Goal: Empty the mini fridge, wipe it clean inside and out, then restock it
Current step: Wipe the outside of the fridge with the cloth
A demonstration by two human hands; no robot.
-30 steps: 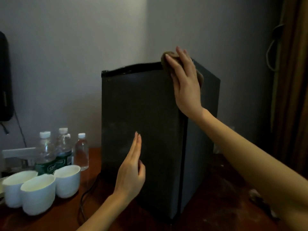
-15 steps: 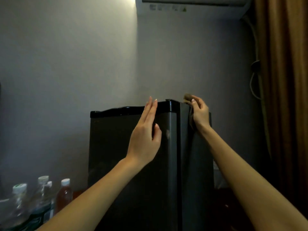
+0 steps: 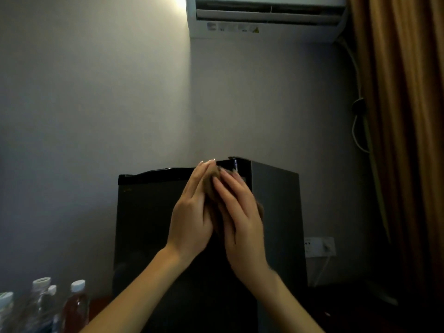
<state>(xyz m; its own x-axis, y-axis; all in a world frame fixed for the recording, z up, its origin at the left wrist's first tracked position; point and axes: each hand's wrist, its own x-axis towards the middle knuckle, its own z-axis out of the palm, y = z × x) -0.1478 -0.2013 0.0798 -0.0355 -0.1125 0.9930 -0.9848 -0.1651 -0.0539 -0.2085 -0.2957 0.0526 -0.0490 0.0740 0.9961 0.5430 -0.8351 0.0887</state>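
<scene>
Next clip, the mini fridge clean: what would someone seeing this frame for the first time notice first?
In the centre of the frame, the left hand and right hand meet in front of the dark mini fridge, near its top front corner, with a brown cloth pressed between their straight fingers. High on the wall is a white air conditioner, and capped bottles stand at the lower left.

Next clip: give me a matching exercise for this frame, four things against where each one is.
Things:
1. cloth
2. air conditioner
3. bottles
4. curtain

Places:
A. along the right edge
B. lower left corner
C. high on the wall
D. between the left hand and right hand, in front of the mini fridge

Pairs: 1-D, 2-C, 3-B, 4-A
</scene>
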